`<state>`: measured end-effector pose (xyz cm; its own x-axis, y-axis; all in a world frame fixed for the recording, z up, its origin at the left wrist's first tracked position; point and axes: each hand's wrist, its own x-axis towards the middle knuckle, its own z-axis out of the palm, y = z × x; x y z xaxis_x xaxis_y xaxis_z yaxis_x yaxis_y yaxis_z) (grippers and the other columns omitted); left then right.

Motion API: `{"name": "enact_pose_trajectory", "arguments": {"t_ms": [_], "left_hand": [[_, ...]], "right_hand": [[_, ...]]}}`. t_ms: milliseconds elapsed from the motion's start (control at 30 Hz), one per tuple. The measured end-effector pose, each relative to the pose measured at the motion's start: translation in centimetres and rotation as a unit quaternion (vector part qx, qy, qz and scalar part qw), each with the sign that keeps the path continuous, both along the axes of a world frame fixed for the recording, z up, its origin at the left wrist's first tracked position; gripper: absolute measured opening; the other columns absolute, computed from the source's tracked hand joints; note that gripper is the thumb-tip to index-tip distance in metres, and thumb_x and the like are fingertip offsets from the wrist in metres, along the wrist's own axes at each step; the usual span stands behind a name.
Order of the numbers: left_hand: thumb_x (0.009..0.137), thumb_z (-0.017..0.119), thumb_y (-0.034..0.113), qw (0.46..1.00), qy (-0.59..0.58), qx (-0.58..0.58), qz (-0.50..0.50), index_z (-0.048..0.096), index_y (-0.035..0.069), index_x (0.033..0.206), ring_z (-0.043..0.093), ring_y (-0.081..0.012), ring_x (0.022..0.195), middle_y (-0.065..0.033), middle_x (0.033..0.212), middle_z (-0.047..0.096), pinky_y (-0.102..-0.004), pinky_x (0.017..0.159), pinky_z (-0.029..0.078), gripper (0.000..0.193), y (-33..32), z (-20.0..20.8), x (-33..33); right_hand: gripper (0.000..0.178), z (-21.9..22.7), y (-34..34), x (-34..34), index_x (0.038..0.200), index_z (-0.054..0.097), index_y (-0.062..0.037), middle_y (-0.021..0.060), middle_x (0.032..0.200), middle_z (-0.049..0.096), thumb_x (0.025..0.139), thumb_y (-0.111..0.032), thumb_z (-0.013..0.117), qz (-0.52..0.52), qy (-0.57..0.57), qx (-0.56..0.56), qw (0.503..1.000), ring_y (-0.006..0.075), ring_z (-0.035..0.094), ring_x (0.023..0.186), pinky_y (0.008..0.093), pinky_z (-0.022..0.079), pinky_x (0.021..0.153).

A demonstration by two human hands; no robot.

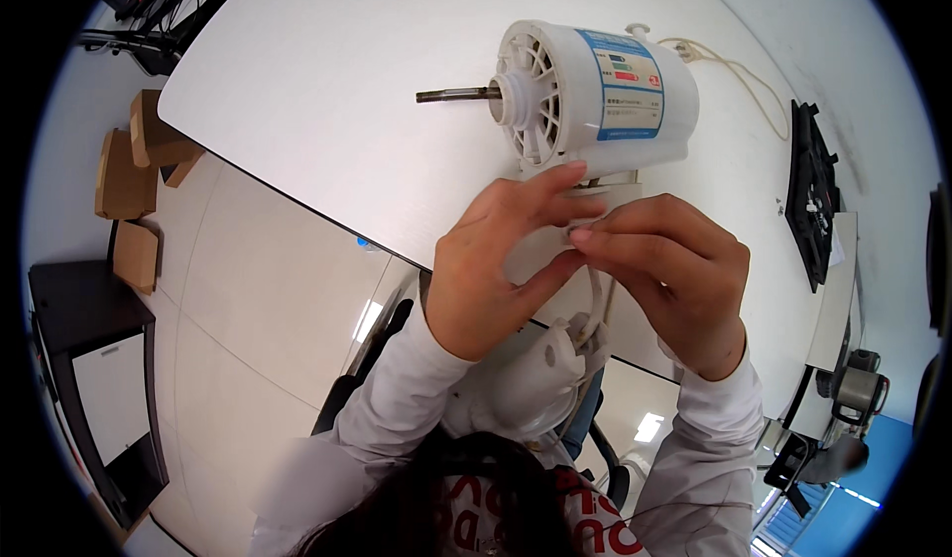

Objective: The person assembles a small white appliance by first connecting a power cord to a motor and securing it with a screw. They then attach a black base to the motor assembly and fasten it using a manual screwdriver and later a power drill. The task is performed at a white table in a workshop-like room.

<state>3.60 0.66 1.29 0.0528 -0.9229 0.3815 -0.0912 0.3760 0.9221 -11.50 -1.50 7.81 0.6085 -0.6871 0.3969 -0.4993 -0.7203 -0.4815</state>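
Observation:
A white fan motor housing (635,150) lies on its side on the table, with a metal shaft (456,95) pointing left and a blue-and-white label facing up. In front of it my left hand (496,259) is open, thumb and fingers curved apart, the thumb tip close to my right fingertips. My right hand (674,269) is closed in a pinch; whatever it holds is too small or hidden to name. Beneath my hands, a white plastic fan part (526,383) with a tubular neck rests near my lap, partly covered by my arms. A pale wire or strip (597,299) rises from it.
The white table (327,91) has a rounded far-left corner. A cream cord (744,71) trails from the motor. An open black case (815,200) lies at the right edge, with tiny parts (780,206) beside it. Cardboard boxes (127,185) and a dark cabinet (94,309) stand left.

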Motion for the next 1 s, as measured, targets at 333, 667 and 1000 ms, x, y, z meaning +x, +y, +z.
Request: {"name": "enact_pose_trajectory", "arguments": {"t_ms": [333,667,1000], "left_hand": [[0.059,0.07,-0.009,0.997,-0.045,-0.067,0.01,0.057,0.003,0.104,0.064,-0.0185,0.076,-0.0081,0.085,0.064,-0.0261,0.067,0.049,0.049,-0.3,-0.5,0.1],[0.062,0.072,-0.005,0.996,-0.029,-0.078,0.042,0.055,0.003,0.103,0.062,-0.0198,0.082,-0.007,0.084,0.066,-0.0275,0.072,0.049,0.045,-0.5,-0.1,-0.1],[0.06,0.072,-0.007,0.996,-0.033,-0.082,0.02,0.055,0.002,0.105,0.063,-0.0194,0.077,-0.0084,0.084,0.066,-0.0273,0.068,0.049,0.049,-0.5,-0.6,0.2]], "right_hand": [[0.026,-0.3,0.9,1.2,0.083,0.065,-0.0053,0.0049,0.078,0.061,0.06,0.0,0.074,-0.086,-0.036,0.017,0.995,0.0181,0.059,0.068,0.0257,0.048,0.056],[0.023,0.0,1.0,0.5,0.079,0.065,-0.0036,0.0052,0.075,0.06,0.06,0.004,0.074,-0.086,-0.02,0.019,0.996,0.017,0.059,0.067,0.0253,0.048,0.055],[0.034,0.1,1.2,1.3,0.091,0.063,-0.003,0.0067,0.079,0.062,0.059,0.004,0.074,-0.099,-0.035,0.053,0.993,0.0178,0.06,0.072,0.0257,0.048,0.058]]}}
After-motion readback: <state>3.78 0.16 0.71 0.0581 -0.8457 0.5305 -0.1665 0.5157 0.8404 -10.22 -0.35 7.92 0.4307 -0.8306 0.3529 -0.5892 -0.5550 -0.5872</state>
